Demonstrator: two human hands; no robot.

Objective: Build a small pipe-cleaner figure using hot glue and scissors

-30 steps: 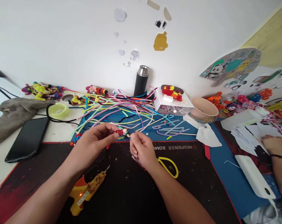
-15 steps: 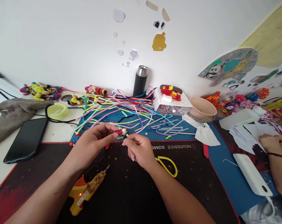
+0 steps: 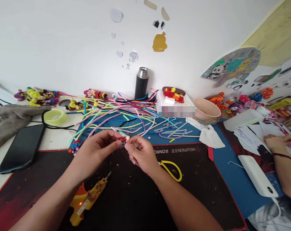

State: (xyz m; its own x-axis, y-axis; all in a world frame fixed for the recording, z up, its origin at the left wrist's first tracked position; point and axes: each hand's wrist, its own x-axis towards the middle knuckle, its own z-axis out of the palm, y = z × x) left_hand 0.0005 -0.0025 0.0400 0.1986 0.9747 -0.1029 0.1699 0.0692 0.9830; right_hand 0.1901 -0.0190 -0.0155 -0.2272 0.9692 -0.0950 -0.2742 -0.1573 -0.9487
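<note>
A small red piece with a pale round end point(image 3: 123, 139) is pinched in the fingertips of my left hand point(image 3: 97, 150), above the back edge of the black mat. My right hand point(image 3: 141, 153) is closed, thumb against forefinger, at the pale end of the piece; its fingers hide whatever lies between them. A yellow glue gun point(image 3: 89, 200) with a lit orange light lies below my left hand. Yellow-handled scissors point(image 3: 171, 170) lie to the right of my right hand, partly covered by it.
Colourful pipe cleaners point(image 3: 116, 110) are heaped behind my hands. A black flask point(image 3: 141, 83), a white box point(image 3: 189, 101) and a pink bowl point(image 3: 207, 109) stand near the wall. A phone point(image 3: 22, 147) lies left. Another person's hands point(image 3: 275, 144) are at right.
The view has shifted slightly. My right fingertips have come closer to the small piece, which now lies more level and shows less of its green part.
</note>
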